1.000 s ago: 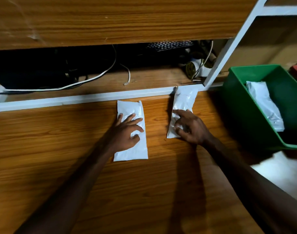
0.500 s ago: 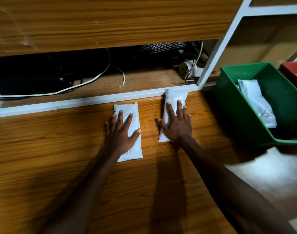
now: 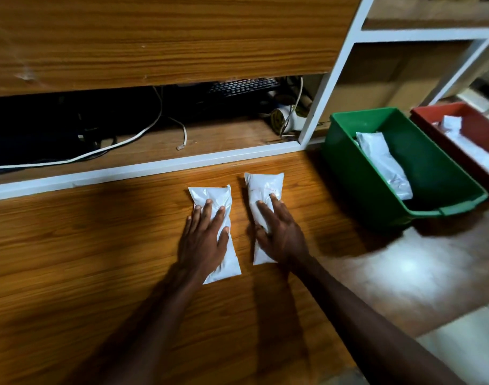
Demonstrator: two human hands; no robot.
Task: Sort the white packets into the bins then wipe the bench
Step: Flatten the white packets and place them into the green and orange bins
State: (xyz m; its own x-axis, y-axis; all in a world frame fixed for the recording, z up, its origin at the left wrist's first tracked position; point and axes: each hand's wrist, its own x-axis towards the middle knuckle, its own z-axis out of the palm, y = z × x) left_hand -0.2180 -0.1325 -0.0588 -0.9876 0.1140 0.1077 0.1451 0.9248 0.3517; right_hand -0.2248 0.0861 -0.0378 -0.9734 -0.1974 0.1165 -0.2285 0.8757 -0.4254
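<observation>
My flat right hand (image 3: 279,234) presses the right-hand white plastic packet (image 3: 262,198), long axis toward the wooden bench's (image 3: 99,273) back edge; the green plastic bin (image 3: 376,207) sits rightward.

Four white packets (image 3: 214,234), two bins (image 3: 346,151), two hands (image 3: 201,245).

Dim, warm light; deep arm shadows, floor glare at right, wide-angle edge bending.

Both bare arms stretched forward side by side, left hand (image 3: 203,240) and right hand (image 3: 279,234) palm-down and near each other, fingers straight and slightly spread, pressing flat.
</observation>
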